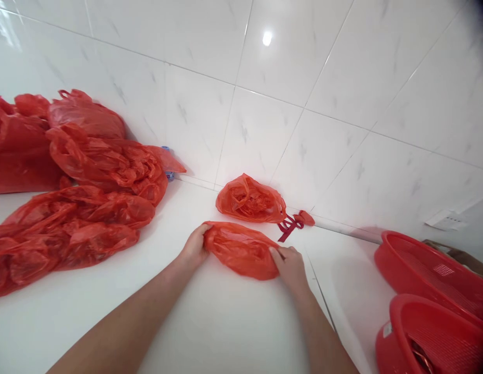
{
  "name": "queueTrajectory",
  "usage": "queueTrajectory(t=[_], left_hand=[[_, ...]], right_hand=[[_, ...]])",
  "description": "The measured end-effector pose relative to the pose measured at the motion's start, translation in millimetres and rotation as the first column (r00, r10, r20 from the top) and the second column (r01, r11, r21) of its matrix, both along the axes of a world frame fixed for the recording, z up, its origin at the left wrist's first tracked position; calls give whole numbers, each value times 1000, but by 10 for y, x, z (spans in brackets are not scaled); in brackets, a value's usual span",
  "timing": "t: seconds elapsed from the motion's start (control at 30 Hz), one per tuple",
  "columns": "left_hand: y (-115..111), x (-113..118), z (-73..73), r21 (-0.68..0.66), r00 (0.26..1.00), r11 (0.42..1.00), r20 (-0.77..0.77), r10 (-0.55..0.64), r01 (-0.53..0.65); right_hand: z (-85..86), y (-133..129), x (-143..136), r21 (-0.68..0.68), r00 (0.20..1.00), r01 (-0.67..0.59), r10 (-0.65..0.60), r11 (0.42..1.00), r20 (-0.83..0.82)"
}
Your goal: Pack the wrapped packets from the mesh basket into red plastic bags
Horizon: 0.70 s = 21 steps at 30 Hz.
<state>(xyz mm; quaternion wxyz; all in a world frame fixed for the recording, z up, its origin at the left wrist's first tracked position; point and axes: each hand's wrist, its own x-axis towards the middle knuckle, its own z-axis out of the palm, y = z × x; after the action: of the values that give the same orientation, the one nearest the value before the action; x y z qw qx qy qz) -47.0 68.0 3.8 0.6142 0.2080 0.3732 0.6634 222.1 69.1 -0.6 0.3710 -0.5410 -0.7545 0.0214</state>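
Observation:
A thin red plastic bag is stretched sideways between my two hands, low over the white surface. My left hand pinches its left end, fingers closed. At the right end my right hand is closed on the bag's edge, thumb on top. Just beyond, against the tiled wall, lies a second, bunched red bag. Dark red ties trail from its right side next to a small red scrap.
Crumpled red bags are heaped along the left, with a small blue item partly behind them. Two red plastic baskets, one behind and one nearer, stand at the right. A white tiled wall rises behind the white surface.

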Motion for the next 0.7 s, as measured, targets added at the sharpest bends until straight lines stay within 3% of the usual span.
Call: queueTrajectory(t=[0.1, 0.2, 0.3, 0.4, 0.5, 0.63, 0.7], left_hand=[[47, -120, -9, 21, 998, 998, -30, 56, -55], [21, -92, -13, 69, 996, 997, -87, 29, -23], [-28, 15, -24, 113, 989, 993, -145, -15, 31], [-65, 98, -33, 126, 978, 989, -205, -47, 74], [-98, 134, -27, 129, 966, 986, -249, -68, 103], [-130, 155, -7, 149, 969, 973, -202, -145, 177], [-121, 155, 4, 159, 975, 968, -138, -174, 196]], right_hand=[[-13, 68, 247, 45, 994, 97, -99, 994, 51], [37, 58, 268, 206, 977, 182, -200, 962, 68], [173, -56, 54, 355, 967, 232, -256, 906, 21], [278, -224, -287, 401, 991, 109, -131, 910, 27], [230, -314, -579, 293, 998, -61, 50, 954, 45], [18, -245, -685, -32, 996, 3, 0, 999, 84], [-59, -199, -646, -142, 991, -51, 67, 988, 112]])
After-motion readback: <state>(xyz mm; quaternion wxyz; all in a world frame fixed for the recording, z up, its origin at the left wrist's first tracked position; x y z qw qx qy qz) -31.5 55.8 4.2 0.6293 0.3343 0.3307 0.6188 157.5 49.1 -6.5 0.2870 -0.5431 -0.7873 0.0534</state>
